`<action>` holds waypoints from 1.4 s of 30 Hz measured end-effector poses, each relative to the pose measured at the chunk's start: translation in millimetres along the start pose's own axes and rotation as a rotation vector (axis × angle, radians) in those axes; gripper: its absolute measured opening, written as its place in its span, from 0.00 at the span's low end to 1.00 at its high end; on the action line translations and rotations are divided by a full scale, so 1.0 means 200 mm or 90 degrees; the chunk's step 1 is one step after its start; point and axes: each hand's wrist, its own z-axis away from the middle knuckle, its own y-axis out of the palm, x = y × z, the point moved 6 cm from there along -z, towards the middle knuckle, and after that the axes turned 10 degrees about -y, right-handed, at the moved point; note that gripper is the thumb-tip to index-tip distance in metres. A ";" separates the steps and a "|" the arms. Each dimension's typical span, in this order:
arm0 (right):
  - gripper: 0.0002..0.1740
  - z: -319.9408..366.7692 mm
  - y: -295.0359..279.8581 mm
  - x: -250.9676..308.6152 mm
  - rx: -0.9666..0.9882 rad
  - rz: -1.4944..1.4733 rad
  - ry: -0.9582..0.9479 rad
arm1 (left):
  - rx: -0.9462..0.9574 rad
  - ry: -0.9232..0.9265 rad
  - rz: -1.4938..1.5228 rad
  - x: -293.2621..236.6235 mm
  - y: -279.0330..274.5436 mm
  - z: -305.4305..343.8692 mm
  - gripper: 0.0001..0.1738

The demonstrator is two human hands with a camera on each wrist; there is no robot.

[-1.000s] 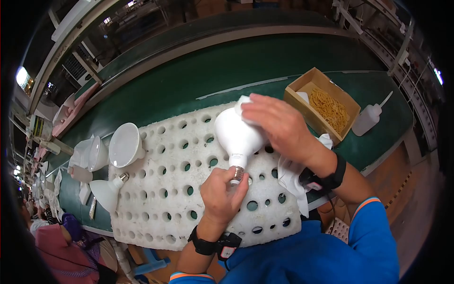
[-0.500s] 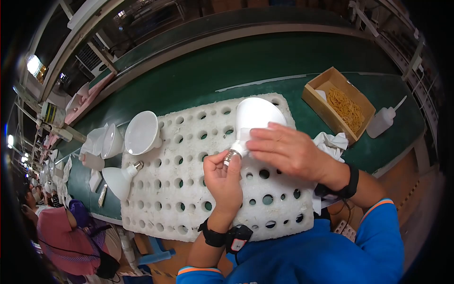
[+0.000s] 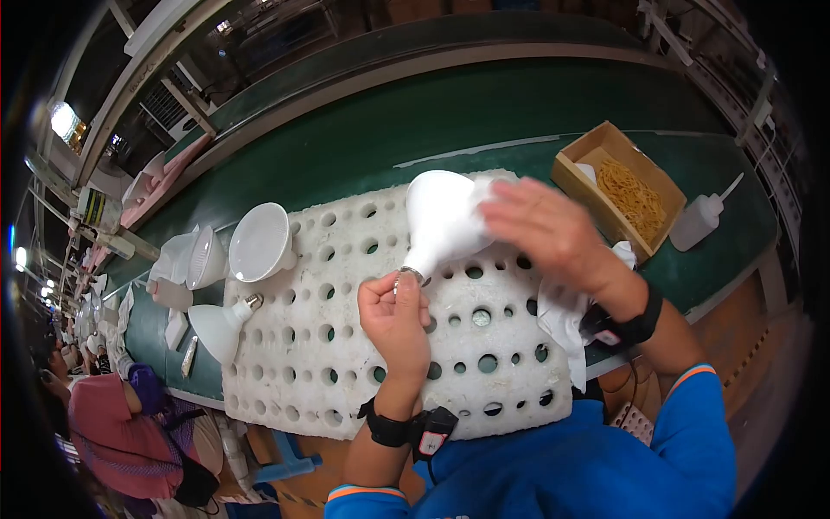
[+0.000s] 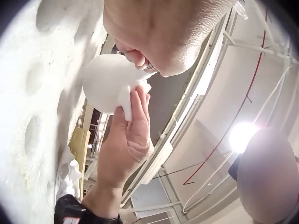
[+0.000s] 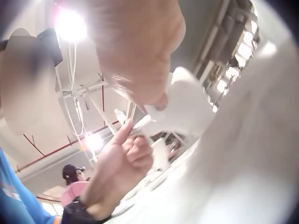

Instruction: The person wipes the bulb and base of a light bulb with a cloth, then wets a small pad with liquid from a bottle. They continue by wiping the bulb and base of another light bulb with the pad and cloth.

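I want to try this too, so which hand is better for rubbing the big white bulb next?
Probably the right hand: it has a white wad between thumb and fingers, beside the bulb's wide part. The left hand is busy gripping the metal base.

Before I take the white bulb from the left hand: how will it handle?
The white bulb is probably stiff: its flared body shows no sag. It looks apt to roll in an arc if laid down, being narrow at the metal base in the left hand and wide at the other end. The smooth-looking surface may be slippery.
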 end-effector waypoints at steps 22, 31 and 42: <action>0.34 0.63 -0.01 0.07 0.400 -0.168 0.439 | 0.006 -0.031 0.020 0.01 0.01 0.01 0.12; 0.33 0.14 -0.28 -0.05 -0.047 0.088 0.338 | 0.037 -0.020 -0.025 0.01 0.03 0.03 0.13; 0.16 -0.25 0.26 -0.08 0.096 -0.176 0.108 | 0.177 0.115 -0.064 0.02 0.06 0.07 0.17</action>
